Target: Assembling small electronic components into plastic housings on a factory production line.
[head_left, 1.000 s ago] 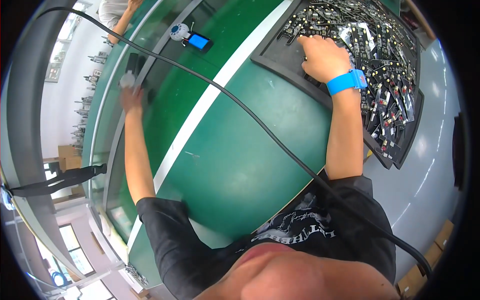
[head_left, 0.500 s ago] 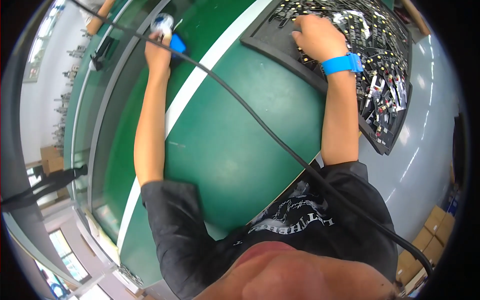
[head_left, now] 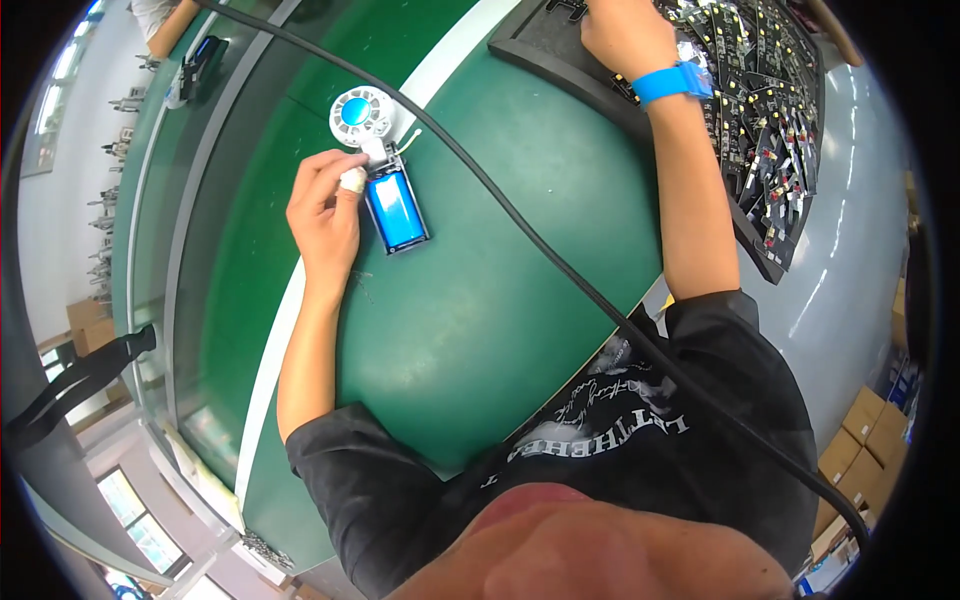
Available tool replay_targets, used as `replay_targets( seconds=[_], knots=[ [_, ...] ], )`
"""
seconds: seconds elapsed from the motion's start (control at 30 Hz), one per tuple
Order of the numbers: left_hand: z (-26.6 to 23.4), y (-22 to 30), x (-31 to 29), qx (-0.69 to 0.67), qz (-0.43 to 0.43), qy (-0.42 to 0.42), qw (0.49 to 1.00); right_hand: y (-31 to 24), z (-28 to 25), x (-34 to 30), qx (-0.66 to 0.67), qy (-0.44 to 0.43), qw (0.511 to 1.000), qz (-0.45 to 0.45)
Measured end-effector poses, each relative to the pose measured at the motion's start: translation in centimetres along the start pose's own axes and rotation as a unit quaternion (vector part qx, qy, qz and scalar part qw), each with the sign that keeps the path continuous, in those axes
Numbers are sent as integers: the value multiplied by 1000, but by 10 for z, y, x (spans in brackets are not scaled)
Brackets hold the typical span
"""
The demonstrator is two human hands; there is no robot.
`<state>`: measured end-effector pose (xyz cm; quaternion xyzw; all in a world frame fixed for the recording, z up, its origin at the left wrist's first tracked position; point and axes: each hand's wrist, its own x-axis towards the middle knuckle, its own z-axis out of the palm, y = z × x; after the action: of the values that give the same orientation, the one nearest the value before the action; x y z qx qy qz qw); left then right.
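My left hand (head_left: pixel 328 210) is closed on a small fan unit, pinching its white neck between thumb and fingers. The unit has a round white fan head (head_left: pixel 378 98) with a blue centre, a blue battery pack (head_left: pixel 398 212) in a dark frame, and a short white wire. A pale wrapping covers one of my left fingertips. My right hand (head_left: pixel 628 40), with a blue band at the wrist, is over the black tray (head_left: pixel 540 40) at the upper right. Its fingers run out of the picture at the top. Small black circuit boards (head_left: pixel 760 130) fill the tray.
A green belt (head_left: pixel 255 200) with a metal rail runs along the left. Beyond it lies another blue and black unit (head_left: pixel 203 65) near another person's arm (head_left: pixel 172 30). A black cable (head_left: pixel 510 225) crosses the view. Cardboard boxes (head_left: pixel 865 440) stand at the lower right.
My left hand has brought the fan unit from the belt nearer to me, and its battery pack now shows fully. My right hand has moved farther up over the tray.
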<state>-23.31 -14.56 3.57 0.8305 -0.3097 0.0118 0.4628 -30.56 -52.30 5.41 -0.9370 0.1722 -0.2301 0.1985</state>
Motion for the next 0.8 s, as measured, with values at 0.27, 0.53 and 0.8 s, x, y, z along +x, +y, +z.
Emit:
replay_targets(
  seconds=[0.27,0.53,0.8],
  knots=[
    [4,16,-3,-174,29,-200,964,-10,-5,2,58,0,996,-62],
    [5,4,3,-77,172,-185,964,6,2,10,-44,-12,999,-5],
    [13,-2,-3,-116,202,-117,965,24,-4,13,172,1,979,-113]
  ],
)
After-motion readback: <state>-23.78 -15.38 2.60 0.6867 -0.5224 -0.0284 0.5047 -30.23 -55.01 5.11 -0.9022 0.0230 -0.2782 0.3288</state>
